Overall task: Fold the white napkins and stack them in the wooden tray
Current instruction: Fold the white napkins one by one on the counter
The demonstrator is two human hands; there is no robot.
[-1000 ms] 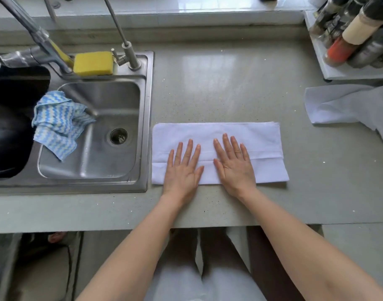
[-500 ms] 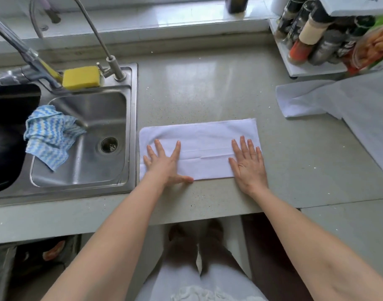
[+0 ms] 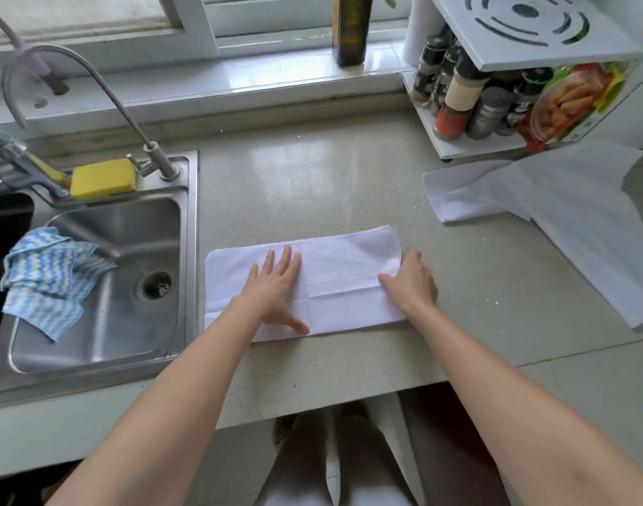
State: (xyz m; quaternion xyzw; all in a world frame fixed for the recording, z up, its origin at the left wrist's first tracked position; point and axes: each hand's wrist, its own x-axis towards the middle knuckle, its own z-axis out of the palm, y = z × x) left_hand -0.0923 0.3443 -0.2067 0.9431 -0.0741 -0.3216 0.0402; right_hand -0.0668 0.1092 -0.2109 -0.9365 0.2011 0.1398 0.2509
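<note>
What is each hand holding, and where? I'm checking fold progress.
Right hand grips the folded napkin at its right end. Left hand only presses flat on it.

No text, label or number can be read anywhere.

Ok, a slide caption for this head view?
Left hand flat on the folded napkin; right hand grips its right end on the countertop.

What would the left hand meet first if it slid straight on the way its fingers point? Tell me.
The left hand lies flat on the folded white napkin, fingers pointing away toward the window. It would cross the napkin's far edge onto bare countertop; nothing else seems to stand in that line before the back ledge, though depth is uncertain.
</note>
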